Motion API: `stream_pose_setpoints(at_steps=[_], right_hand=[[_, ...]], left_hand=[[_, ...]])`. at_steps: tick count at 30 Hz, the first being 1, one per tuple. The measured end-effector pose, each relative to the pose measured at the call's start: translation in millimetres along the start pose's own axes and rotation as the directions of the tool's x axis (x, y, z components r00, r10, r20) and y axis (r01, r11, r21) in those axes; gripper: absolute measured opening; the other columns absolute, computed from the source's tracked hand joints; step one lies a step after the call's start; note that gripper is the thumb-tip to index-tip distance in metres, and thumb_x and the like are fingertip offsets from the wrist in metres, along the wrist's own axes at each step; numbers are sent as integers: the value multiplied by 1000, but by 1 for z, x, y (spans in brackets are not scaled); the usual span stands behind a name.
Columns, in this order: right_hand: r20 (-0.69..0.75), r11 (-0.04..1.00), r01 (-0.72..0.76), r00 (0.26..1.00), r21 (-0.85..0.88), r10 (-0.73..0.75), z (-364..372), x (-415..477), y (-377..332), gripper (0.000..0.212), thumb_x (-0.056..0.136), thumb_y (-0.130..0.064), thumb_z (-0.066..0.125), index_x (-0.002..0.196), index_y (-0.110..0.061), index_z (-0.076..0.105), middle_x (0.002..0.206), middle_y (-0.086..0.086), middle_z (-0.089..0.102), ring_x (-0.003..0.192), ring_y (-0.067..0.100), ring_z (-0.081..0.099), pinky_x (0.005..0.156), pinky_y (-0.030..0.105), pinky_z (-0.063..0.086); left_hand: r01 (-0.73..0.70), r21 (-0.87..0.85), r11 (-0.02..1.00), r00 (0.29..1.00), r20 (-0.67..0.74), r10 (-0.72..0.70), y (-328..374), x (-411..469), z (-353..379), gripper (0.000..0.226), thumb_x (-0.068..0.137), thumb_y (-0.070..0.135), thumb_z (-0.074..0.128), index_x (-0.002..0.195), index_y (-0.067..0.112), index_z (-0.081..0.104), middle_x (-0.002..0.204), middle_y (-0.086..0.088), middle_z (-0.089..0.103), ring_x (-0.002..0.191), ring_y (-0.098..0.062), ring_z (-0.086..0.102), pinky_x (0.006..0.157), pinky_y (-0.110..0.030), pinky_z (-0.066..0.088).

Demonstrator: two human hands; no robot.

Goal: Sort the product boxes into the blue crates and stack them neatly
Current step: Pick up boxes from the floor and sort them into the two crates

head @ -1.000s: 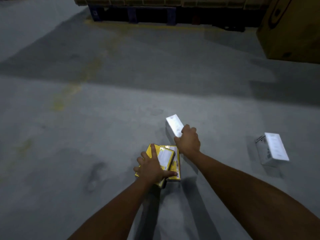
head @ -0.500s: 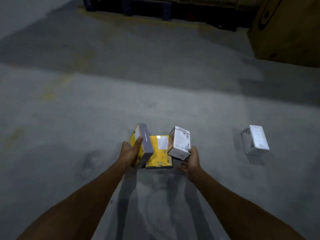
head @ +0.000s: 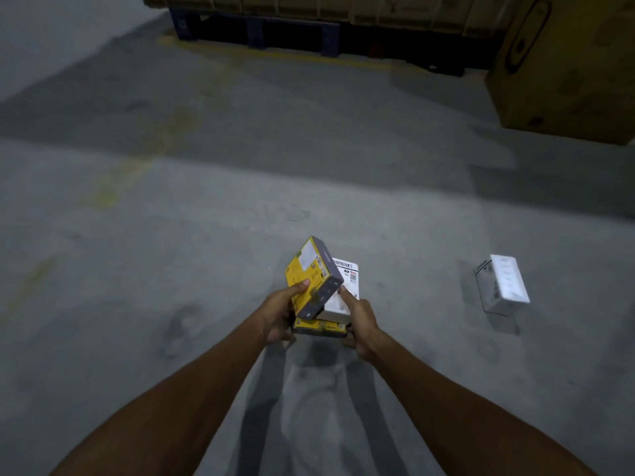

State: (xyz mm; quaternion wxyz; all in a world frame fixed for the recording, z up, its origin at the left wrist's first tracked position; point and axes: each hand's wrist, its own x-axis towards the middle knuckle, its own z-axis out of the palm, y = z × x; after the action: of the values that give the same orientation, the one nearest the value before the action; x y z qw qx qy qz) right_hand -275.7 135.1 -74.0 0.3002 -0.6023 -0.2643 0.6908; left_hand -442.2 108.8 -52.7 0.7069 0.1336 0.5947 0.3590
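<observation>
Head view: our left hand clamps a tilted yellow box, thumb on its face, while our right hand grips a white box pressed against it, both over a second yellow box whose support we cannot tell. We judge this the gathering step; next we must square the bundle and carry it to the blue crates, which are out of sight. Another white box lies well apart on the bare concrete floor, with a dark pallet and big carton beyond.

Single head-worn wide-angle view, looking forward and down from above at the grey concrete floor, forearms close below, dark blue pallet far at top edge
</observation>
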Motion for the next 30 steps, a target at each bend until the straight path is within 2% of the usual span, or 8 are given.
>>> stream_pose_setpoints(at_steps=[3,6,9,13,19,26,28,30], right_hand=[[18,997,37,999,61,-38,3,-1,-2,63,73,-52,78,120,-12,67,107,12,75,94,33,73,79,54,59],[51,992,25,998,126,-32,1,-33,-22,53,80,-52,69,122,-19,68,112,12,74,104,34,70,91,55,55],[30,987,-6,1000,159,1,-8,-87,-56,45,87,-43,65,119,-13,69,113,15,73,104,34,70,90,50,57],[-75,991,-33,996,128,43,-17,-189,-117,39,88,-51,61,111,-23,70,103,4,76,94,23,72,65,32,58],[-128,992,16,992,125,0,-18,-370,-253,35,91,-41,56,114,-17,65,110,6,72,99,25,69,81,40,59],[-61,979,199,979,46,-196,-21,-636,-397,48,73,-54,60,115,-30,61,109,-3,72,97,19,69,86,42,55],[-29,970,245,969,6,-244,-19,-695,-423,58,72,-62,68,120,-29,63,113,-1,73,104,24,70,89,52,57],[-1,947,314,949,-71,-315,-15,-740,-445,59,75,-62,70,122,-27,62,113,1,73,102,21,71,85,48,59]], left_hand=[[-34,19,999,999,14,33,13,-9,8,31,85,47,65,97,19,70,82,-5,74,75,-25,69,89,-46,50],[-126,-45,991,992,22,127,30,-26,28,23,85,40,68,103,28,60,88,2,71,80,-19,68,84,-44,51],[-141,-15,990,989,48,142,43,-73,58,24,84,41,71,102,34,57,94,9,71,91,-18,66,80,-36,45],[-85,34,996,984,158,79,88,-163,95,45,71,48,76,111,34,63,107,5,72,98,-21,67,89,-45,48],[-79,138,987,967,252,42,190,-345,162,61,64,50,79,118,24,66,115,-2,73,103,-23,66,97,-47,43],[-236,157,959,826,553,113,304,-609,229,91,71,5,76,149,23,32,145,-10,53,130,-34,53,100,-52,49],[-224,128,966,795,598,105,324,-672,247,94,70,9,81,149,21,33,146,-13,52,131,-35,52,97,-47,51],[-222,115,968,791,601,110,340,-717,261,98,65,26,90,147,24,37,143,-12,55,128,-34,55,92,-42,54]])
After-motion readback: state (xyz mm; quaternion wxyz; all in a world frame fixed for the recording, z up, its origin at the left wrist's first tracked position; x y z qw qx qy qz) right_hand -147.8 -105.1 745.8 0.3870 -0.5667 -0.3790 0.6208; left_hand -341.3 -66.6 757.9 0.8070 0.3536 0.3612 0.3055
